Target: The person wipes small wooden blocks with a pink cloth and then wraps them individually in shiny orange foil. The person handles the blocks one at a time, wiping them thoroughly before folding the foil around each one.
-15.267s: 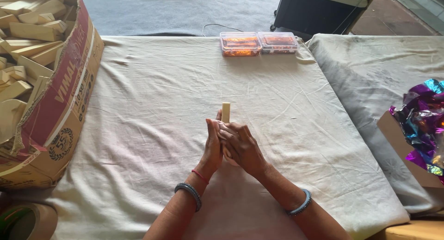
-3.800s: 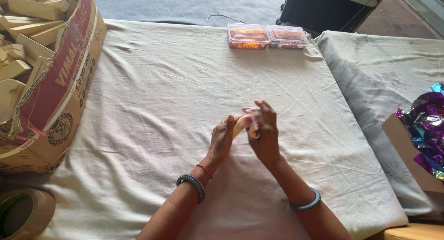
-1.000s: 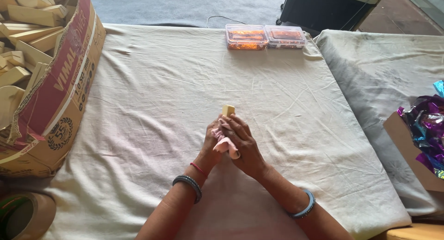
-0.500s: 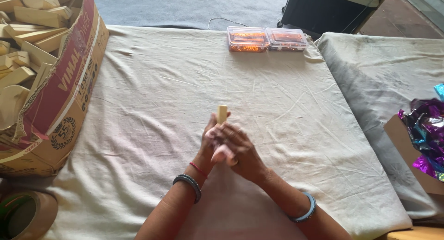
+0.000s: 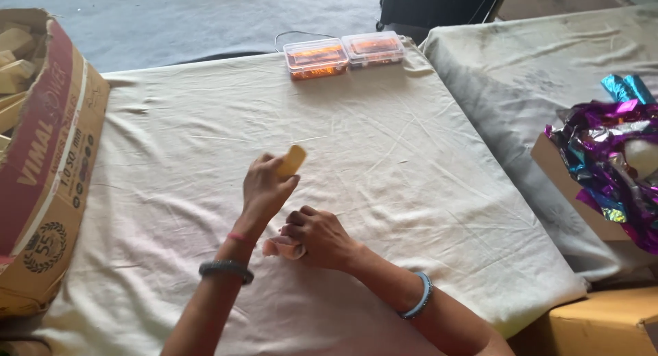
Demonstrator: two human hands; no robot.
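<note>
At frame centre, your left hand [image 5: 266, 186] pinches a small wooden block [image 5: 292, 160] above the cloth-covered table [image 5: 384, 157] while your right hand [image 5: 317, 237] bunches a pink cloth [image 5: 282, 247]; that fingertip grip looks liable to drop it.

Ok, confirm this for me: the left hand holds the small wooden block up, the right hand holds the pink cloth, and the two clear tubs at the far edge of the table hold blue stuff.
Not quite. The head view shows the two clear tubs filled with orange stuff, not blue. The rest stands: the left hand holds the small wooden block up, and the right hand holds the pink cloth, low over the table.
</note>
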